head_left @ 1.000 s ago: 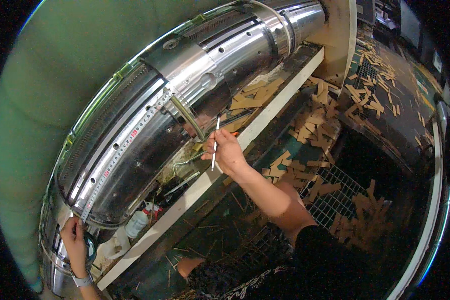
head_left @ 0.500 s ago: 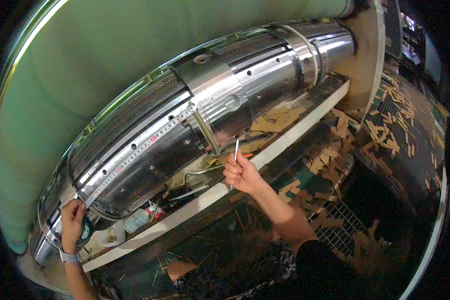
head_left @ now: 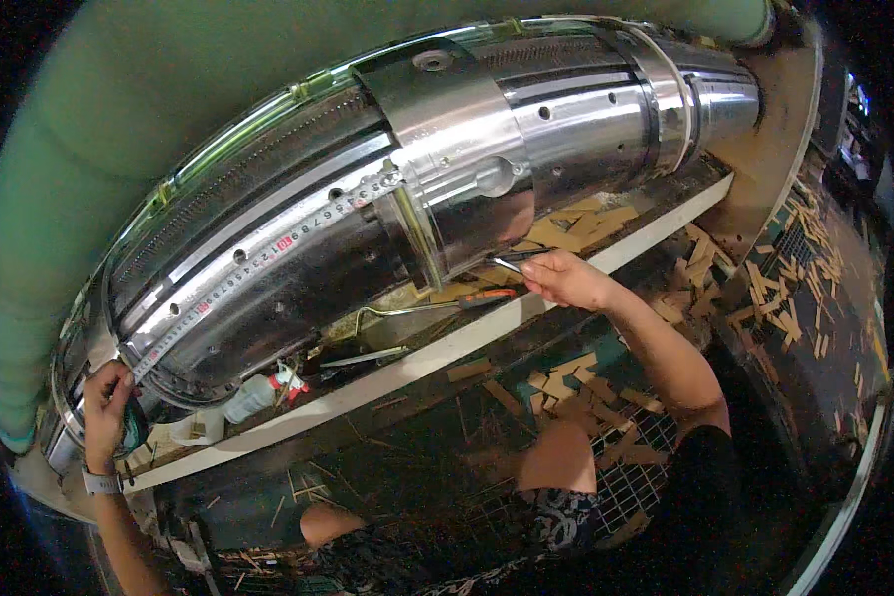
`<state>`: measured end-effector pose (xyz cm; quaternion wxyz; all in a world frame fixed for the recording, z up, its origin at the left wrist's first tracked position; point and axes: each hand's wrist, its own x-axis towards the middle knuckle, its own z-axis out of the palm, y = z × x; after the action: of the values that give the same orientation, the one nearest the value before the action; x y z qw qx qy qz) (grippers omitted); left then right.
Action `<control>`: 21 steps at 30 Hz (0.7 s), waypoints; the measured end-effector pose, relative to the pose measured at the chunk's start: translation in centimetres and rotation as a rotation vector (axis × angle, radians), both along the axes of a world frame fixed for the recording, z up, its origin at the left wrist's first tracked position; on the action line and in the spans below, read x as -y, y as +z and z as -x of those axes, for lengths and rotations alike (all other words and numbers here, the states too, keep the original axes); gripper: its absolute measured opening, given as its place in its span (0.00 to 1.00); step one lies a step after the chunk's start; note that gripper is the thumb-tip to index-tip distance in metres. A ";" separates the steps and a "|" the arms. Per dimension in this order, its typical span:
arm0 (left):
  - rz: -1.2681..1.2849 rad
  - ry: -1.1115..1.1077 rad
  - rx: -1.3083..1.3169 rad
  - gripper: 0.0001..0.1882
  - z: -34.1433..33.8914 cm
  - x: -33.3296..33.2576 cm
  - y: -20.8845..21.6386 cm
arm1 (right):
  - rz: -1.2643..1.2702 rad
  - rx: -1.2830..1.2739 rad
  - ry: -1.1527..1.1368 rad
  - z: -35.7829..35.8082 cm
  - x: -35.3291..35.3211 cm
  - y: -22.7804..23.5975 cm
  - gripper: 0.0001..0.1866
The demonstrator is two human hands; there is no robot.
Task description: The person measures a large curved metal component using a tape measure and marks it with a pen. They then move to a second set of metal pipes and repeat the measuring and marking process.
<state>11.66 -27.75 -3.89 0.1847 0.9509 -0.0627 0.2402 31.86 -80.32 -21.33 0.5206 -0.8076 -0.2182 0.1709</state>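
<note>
A long, shiny metal cylinder point(head_left: 457, 119) with bolt holes and slots lies across the view, below a big green roller. Along its face runs a pulled-out tape measure blade point(head_left: 268, 251), starting by the raised metal band near the middle. At the blade's left end my left hand point(head_left: 106, 397) is closed on the tape measure, whose teal case shows partly beneath the fingers. My right hand point(head_left: 571, 280) pinches a slim silver rod-like tool point(head_left: 507, 264), its exact kind unclear. That tool points left, over the ledge just below the cylinder.
A pale-edged ledge point(head_left: 377, 392) runs under the cylinder. On it lie a bent metal rod point(head_left: 407, 310), an orange-handled tool point(head_left: 487, 295), and a bottle with a red top point(head_left: 253, 397). Brown strips point(head_left: 566, 382) litter the ledge and the floor grating.
My right hand has moved right, and its tool has tipped from upright to nearly level. My left hand still holds the tape measure at the blade's left end. The view has shifted.
</note>
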 end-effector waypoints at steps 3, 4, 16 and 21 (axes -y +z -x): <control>-0.058 0.019 -0.007 0.10 -0.7 0.8 0.0 | -0.091 0.098 -0.049 0.6 0.7 -1.6 0.21; -0.071 0.013 -0.002 0.10 -0.8 0.9 0.0 | -0.117 0.106 -0.062 0.8 0.5 -1.7 0.21; -0.169 -0.084 0.034 0.09 -0.2 1.7 0.5 | -0.174 -0.032 -0.121 1.3 -0.2 -1.7 0.20; -0.138 -0.091 0.012 0.08 -1.0 0.4 -0.7 | -0.191 -0.094 -0.182 1.7 -0.7 -1.9 0.19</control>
<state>12.71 -28.18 -4.62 0.1290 0.9560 -0.1235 0.2326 30.16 -79.66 -23.20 0.6180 -0.7619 -0.1346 0.1392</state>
